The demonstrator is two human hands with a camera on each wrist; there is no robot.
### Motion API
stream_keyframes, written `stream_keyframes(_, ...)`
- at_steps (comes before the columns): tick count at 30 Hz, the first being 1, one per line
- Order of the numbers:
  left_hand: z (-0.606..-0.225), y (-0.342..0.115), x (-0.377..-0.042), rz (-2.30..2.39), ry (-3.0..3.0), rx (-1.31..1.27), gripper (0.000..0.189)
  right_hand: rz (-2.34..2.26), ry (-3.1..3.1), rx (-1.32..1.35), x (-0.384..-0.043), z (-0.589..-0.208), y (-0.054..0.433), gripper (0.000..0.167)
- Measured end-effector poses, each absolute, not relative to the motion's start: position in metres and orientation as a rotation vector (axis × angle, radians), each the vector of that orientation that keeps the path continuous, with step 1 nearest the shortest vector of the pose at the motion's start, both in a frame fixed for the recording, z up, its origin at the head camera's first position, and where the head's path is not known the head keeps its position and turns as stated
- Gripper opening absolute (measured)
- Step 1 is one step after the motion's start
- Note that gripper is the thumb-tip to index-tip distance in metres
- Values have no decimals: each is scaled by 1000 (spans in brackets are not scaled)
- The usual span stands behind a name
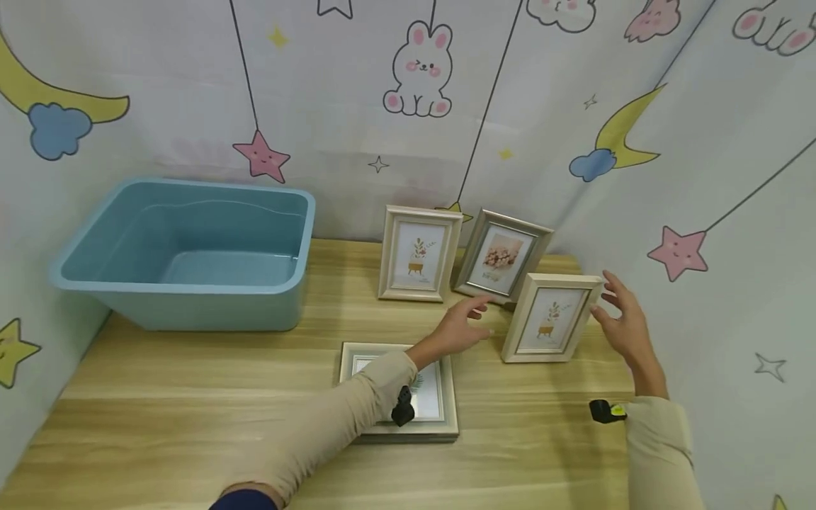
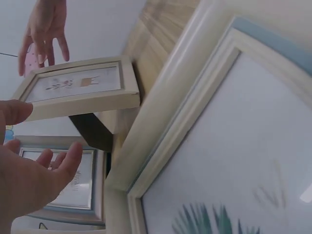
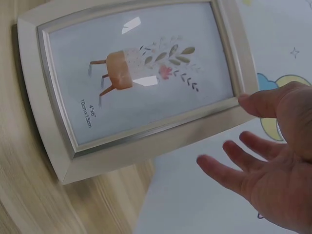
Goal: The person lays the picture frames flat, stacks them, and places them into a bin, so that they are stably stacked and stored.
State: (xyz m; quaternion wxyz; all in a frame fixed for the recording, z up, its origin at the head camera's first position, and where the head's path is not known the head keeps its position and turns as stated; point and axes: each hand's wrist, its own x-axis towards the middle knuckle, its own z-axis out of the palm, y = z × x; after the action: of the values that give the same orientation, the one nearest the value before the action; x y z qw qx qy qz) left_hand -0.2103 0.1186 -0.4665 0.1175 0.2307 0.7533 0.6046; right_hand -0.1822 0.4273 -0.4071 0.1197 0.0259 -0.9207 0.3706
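Four picture frames share the wooden bench (image 1: 191,368) with a blue tub (image 1: 185,255). The nearest standing frame (image 1: 550,317) stands upright on the bench at the right, between both hands. The left hand (image 1: 455,327) and right hand (image 1: 621,319) hover beside it, fingers spread, grasping nothing. A careless nudge could topple it onto the bench.

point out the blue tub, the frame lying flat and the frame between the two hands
blue tub (image 1: 191,289), head view, front wall.
flat frame (image 1: 446,397), head view, right border.
frame between the hands (image 1: 550,319), head view, middle of its glass.
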Motion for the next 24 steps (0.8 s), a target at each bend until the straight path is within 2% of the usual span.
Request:
stream_keyframes(5,-481,145,-207,1676,2151,616,78,1263,-2659,206,-186,-414,430,66)
stream_keyframes(11,-488,166,-198,1712,2025,606,92,1271,-2669,249,-189,-417,433,64)
stream_keyframes(24,-484,175,-188,1721,2088,627,98,1033,-2656,156,-189,-421,428,57)
